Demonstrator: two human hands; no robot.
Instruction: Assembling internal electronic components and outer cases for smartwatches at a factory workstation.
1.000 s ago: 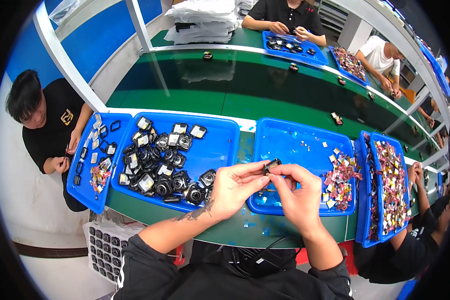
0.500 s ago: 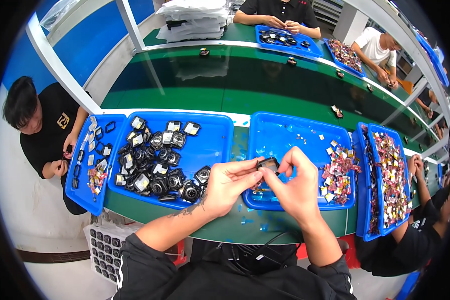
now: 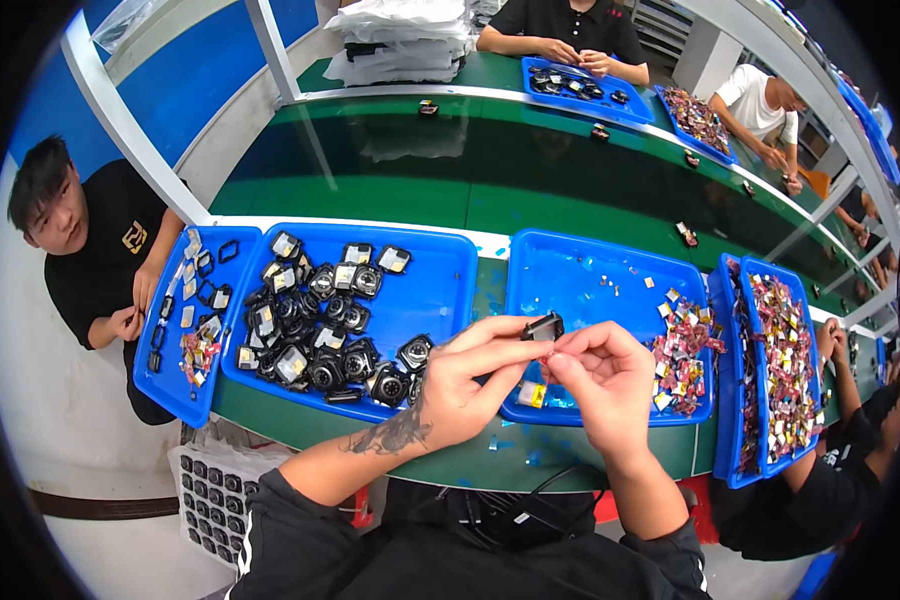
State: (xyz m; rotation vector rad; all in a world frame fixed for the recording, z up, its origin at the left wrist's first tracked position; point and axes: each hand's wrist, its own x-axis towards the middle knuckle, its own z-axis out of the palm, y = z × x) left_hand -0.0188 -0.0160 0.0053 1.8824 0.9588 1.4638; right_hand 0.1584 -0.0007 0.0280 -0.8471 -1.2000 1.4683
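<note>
Above the middle blue tray [image 3: 610, 244], my left hand [image 3: 470, 385] is closed on a small black rectangular frame, like a watch case [image 3: 543, 327], tilted with its opening facing up. My right hand [image 3: 605, 385] is pinched just beneath the case, and its fingertips touch those of the left. What the right fingers grip is too small to make out. Right below them shows a small white and yellow piece [image 3: 532, 393]; I cannot tell if it hangs from the fingers or lies in the tray. Pink, white and yellow small parts [image 3: 682, 365] are heaped at that tray's right side.
A blue tray of black watch-like housings [image 3: 315, 320] stands at left, beside a smaller mixed-parts tray [image 3: 192, 330]. Stacked trays of pink parts [image 3: 785, 360] stand at right. Beyond runs a green conveyor [image 3: 390, 180] carrying small pieces. Co-workers sit around; one person [image 3: 110, 250] is at left.
My right fingers have moved from the case's top and side to below it, and the case has tilted up. The white and yellow piece has come into view. The left person's head has lifted.
</note>
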